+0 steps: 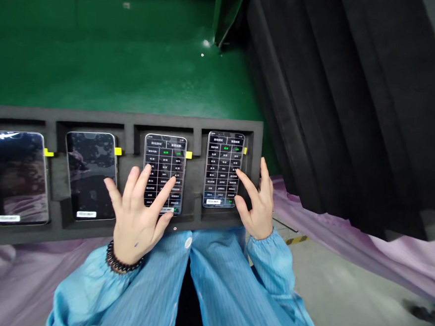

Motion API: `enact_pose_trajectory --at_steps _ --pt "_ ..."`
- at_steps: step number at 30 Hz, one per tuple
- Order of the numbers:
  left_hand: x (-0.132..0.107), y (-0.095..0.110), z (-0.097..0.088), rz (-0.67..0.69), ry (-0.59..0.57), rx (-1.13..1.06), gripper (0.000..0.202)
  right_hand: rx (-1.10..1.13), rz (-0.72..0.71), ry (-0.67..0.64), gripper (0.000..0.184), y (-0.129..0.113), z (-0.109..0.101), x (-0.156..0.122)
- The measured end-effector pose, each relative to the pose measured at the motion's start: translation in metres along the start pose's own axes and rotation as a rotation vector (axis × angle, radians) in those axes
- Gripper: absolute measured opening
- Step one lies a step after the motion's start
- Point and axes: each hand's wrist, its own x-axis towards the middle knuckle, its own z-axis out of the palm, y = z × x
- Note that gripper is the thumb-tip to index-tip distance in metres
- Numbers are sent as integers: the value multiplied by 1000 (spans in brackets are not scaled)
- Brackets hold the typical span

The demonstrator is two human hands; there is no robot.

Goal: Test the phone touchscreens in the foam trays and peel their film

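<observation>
Several smartphones lie face up in the compartments of a long black foam tray [194,226]. My left hand [139,212] is spread over a lit phone [165,152], its fingertips at or just above the screen. Another lit phone [223,171] sits in the rightmost compartment, showing the same grid of text with a few green entries. My right hand [257,200] has its fingers apart at that phone's right edge, the index fingertip at the screen. Contact cannot be made out for certain. Neither hand grips anything.
Two phones with dark screens, one in the middle-left compartment [90,174] and one at the far left [18,176], carry white labels. Yellow tabs [118,151] stick out beside the phones. A green surface [134,68] lies beyond the tray; stacked black foam [340,112] rises at the right.
</observation>
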Motion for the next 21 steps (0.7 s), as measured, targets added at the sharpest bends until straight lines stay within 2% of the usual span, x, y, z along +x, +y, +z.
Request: enact_pose_trajectory --at_steps 10,13,16,18,20,21 --pt "3 -1 0 -30 -57 24 62 -12 21 -45 57 -3 -1 1" --pt "1 2 -2 -58 6 -60 62 31 31 5 68 -2 0 1" --pt "2 0 -11 -120 134 -163 59 58 26 63 69 -1 -3 1" --pt "3 -12 -24 -207 232 -182 61 71 27 150 64 -4 -7 -1" --pt "2 -35 -39 -312 284 -115 62 72 28 271 58 -12 -11 -5" --pt "0 -50 -46 -380 268 -52 60 79 23 321 57 -19 -11 -8"
